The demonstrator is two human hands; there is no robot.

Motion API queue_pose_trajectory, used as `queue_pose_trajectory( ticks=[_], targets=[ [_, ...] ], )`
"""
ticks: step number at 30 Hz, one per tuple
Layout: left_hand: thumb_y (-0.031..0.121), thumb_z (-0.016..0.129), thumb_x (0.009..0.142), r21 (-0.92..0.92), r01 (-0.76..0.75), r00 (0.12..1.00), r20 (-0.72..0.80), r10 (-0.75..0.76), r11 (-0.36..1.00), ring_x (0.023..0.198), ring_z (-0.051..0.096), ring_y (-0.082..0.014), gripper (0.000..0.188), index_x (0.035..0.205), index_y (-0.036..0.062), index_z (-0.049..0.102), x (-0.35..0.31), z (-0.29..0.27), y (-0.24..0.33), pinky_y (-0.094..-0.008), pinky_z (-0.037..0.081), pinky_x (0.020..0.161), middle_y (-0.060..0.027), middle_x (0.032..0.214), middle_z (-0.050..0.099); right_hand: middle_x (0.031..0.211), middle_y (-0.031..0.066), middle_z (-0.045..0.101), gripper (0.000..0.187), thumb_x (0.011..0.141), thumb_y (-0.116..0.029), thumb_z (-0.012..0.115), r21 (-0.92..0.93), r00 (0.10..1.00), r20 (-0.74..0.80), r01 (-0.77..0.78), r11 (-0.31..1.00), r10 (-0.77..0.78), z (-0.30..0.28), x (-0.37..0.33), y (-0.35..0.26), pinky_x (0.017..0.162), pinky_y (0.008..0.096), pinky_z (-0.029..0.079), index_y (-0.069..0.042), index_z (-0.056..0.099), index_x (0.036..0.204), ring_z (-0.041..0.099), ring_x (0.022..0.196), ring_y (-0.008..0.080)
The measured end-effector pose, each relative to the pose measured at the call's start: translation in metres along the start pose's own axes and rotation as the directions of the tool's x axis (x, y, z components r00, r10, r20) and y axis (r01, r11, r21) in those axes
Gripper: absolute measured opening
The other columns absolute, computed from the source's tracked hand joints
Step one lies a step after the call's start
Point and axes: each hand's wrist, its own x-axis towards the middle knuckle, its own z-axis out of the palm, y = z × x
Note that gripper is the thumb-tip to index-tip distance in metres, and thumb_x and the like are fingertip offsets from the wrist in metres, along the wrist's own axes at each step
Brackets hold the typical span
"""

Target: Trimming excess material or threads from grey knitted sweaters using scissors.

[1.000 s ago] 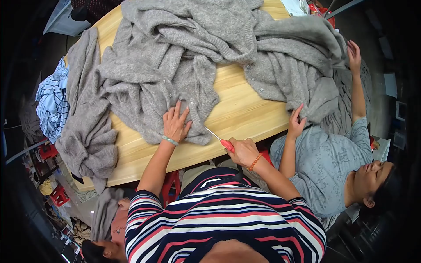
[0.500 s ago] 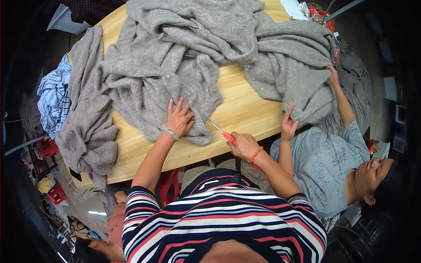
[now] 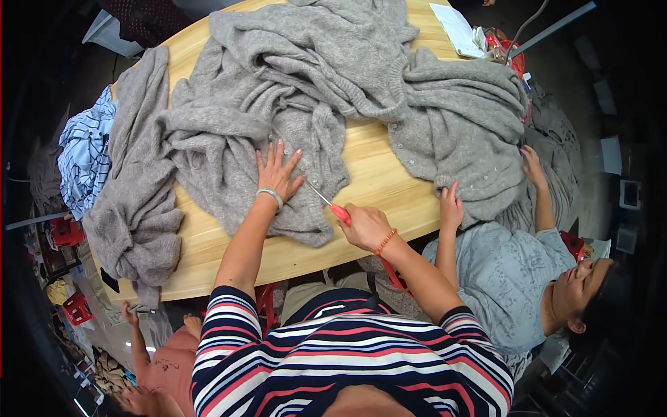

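A fuzzy grey knit cardigan (image 3: 236, 156) with small buttons lies bunched on the wooden table (image 3: 375, 160). My left hand (image 3: 278, 175) rests flat on it, fingers spread. My right hand (image 3: 368, 226) is wrapped round the red handle of a thin-shafted tool (image 3: 339, 213) that looks like a screwdriver. The metal shaft points up and left, and its tip is at the cardigan front beside a small button (image 3: 315, 181), close to my left thumb. Whether the tip goes into the knit I cannot tell.
More grey knitwear (image 3: 347, 62) is heaped across the far side. At right a co-worker (image 3: 497, 274) has both hands at another grey cardigan (image 3: 465, 146). A second person (image 3: 167, 368) is at lower left. Blue striped cloth (image 3: 87, 149) hangs at the left edge; white papers (image 3: 458, 31) lie far right.
My right hand has moved left and slightly forward with the tool, bringing its tip near a button. My left hand has spread its fingers. The co-worker's cardigan lies flatter, and its edge is lowered.
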Motion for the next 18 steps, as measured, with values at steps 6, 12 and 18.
queue_pose_trajectory(
  ticks=[6, 12, 18],
  targets=[
    [0.051, 0.06, 0.086, 0.022, -0.051, 0.999, -0.008, 0.051, 0.998, 0.145, 0.022, -0.0417, 0.07, 0.15, 0.029, 0.039, 0.002, 0.007, -0.003, -0.0637, 0.007, 0.116, -0.0179, 0.16, 0.024, 0.086, 0.0242, 0.068, 0.027, 0.089, -0.031, 0.061, -0.001, 0.993, -0.088, 0.076, 0.997, -0.076, -0.016, 0.054, -0.023, 0.079, 0.0519, 0.052, -0.005, 0.063, 0.095, 0.066, 0.087, 0.043],
    [0.045, 0.064, 0.084, -0.037, -0.038, 0.999, -0.04, 0.036, 0.999, 0.146, 0.022, -0.041, 0.071, 0.149, 0.0288, 0.039, 0.001, 0.018, -0.003, -0.0624, 0.007, 0.117, -0.0173, 0.16, 0.023, 0.089, 0.0237, 0.069, 0.029, 0.09, -0.032, 0.059, -0.046, 0.985, 0.166, -0.034, 0.998, 0.041, 0.004, -0.008, 0.016, 0.08, 0.0506, 0.053, -0.004, 0.066, 0.095, 0.067, 0.088, 0.0423],
    [0.036, 0.07, 0.079, 0.015, -0.009, 0.998, 0.065, 0.008, 1.0, 0.147, 0.018, -0.0407, 0.08, 0.151, 0.0287, 0.035, -0.001, 0.009, 0.003, -0.0621, 0.006, 0.117, -0.0166, 0.161, 0.018, 0.088, 0.025, 0.068, 0.03, 0.091, -0.032, 0.057, 0.047, 0.993, 0.114, 0.013, 0.999, -0.019, 0.003, -0.023, 0.011, 0.077, 0.0516, 0.052, -0.004, 0.064, 0.099, 0.067, 0.087, 0.0425]
  ],
)
